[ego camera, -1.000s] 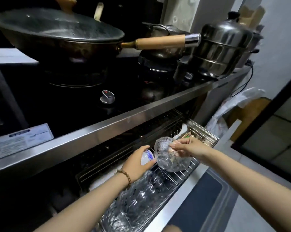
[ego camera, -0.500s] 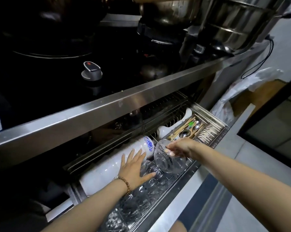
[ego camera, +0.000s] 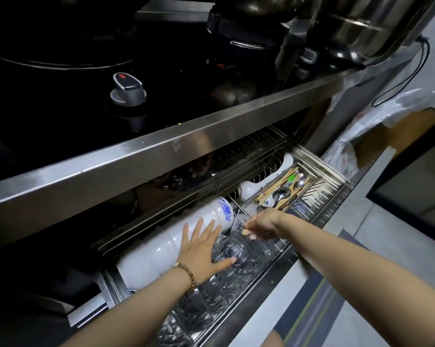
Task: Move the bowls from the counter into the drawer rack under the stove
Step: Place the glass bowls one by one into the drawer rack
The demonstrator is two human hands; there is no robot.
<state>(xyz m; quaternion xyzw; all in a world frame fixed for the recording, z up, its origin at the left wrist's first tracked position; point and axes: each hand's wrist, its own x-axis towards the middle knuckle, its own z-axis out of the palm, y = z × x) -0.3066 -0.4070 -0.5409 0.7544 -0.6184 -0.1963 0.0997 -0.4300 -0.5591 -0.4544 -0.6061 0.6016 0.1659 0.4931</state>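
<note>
Below the stove, the pulled-out drawer rack (ego camera: 336, 189) holds a white bowl row (ego camera: 161, 246) on edge beside a glass bowl row (ego camera: 211, 296) (a cutlery basket (ego camera: 252, 205) sits farther right). The left hand (ego camera: 201, 249) lies flat, fingers spread, across both rows. The right hand (ego camera: 260, 224) pinches the end glass bowl (ego camera: 261, 249) by its rim, inside the rack.

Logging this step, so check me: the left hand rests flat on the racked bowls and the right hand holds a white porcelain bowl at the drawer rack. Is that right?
One detail is off. The head view shows the right hand holding a clear cut-glass bowl, not white porcelain. The rest stands: the left hand rests flat on the racked bowls in the drawer rack.
</note>
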